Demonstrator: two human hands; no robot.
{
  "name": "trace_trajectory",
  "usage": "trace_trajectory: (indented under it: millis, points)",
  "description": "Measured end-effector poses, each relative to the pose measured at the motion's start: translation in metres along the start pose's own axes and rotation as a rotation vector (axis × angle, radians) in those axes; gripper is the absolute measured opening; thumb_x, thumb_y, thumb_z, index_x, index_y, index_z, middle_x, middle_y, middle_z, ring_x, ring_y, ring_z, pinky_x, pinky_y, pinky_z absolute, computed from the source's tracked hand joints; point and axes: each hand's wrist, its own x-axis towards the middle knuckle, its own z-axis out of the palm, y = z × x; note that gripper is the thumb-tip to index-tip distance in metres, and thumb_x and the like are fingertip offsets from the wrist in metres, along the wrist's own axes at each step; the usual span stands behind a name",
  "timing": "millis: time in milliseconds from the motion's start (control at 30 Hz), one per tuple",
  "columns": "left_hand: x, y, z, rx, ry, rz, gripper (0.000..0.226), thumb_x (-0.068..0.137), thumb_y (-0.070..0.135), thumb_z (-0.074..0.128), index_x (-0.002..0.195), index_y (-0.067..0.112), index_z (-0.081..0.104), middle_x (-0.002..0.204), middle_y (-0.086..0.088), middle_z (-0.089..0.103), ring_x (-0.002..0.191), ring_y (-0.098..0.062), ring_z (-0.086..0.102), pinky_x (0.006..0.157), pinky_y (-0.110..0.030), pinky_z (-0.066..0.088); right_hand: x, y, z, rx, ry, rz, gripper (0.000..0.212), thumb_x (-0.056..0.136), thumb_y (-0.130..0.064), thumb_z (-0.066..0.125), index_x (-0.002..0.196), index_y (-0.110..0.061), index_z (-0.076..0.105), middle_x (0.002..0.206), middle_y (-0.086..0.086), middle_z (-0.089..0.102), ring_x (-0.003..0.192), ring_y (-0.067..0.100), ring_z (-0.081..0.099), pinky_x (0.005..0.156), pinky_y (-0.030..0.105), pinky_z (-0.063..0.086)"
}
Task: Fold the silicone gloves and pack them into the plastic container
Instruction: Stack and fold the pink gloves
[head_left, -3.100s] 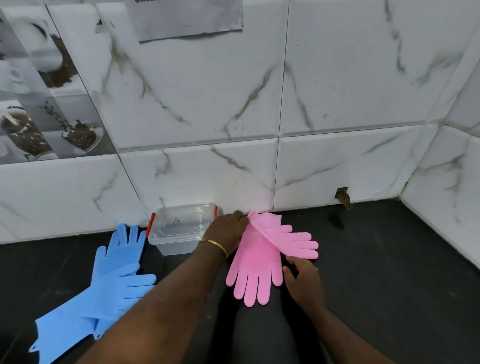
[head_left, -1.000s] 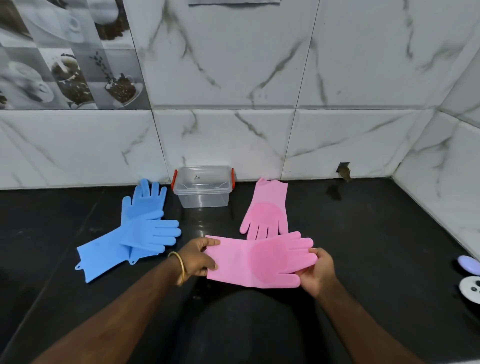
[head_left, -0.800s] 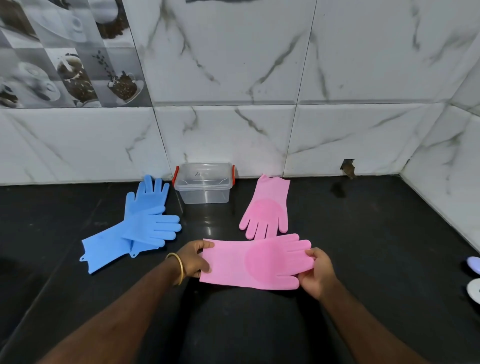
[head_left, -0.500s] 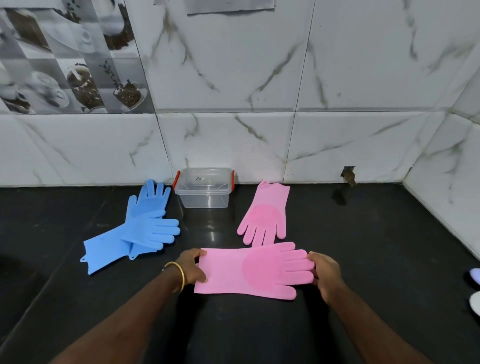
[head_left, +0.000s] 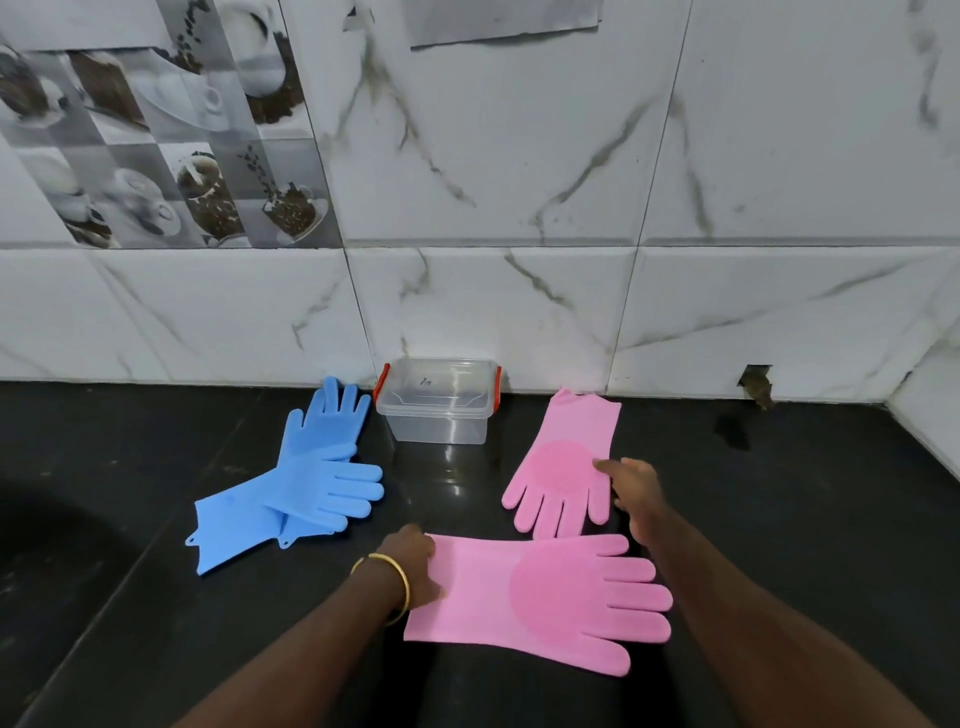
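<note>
One pink silicone glove (head_left: 540, 597) lies flat across the black counter, fingers pointing right. My left hand (head_left: 413, 566) grips its cuff edge. A second pink glove (head_left: 566, 462) lies behind it, fingers toward me. My right hand (head_left: 636, 486) reaches over to that glove's right edge, a fingertip touching it, holding nothing. A pair of blue gloves (head_left: 306, 478) lies crossed to the left. The clear plastic container (head_left: 439, 402) with red latches stands against the wall, its lid on.
The black counter (head_left: 779, 519) meets a marble-tiled wall at the back and a side wall on the right. A small hole (head_left: 756, 382) shows in the wall tile at the back right.
My right hand has let go of the near pink glove's fingers and moved up to the far pink glove. The near glove now lies flat; my left hand stays at its cuff.
</note>
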Motion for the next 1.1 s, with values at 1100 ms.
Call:
trace_trajectory:
  millis: [1100]
  points:
    - [0.010,0.058,-0.052,0.081,-0.217,0.015,0.083,0.078,0.079,0.041,0.121,0.010,0.061,0.111,-0.009,0.067,0.081,-0.022,0.063,0.078,-0.034,0.051,0.003,-0.130,0.035,0.109,-0.102,-0.240,0.036,0.090,-0.006,0.069,0.125,-0.003,0.063,0.122,0.018,0.067,0.107,0.035,0.065,0.098,0.052,0.053]
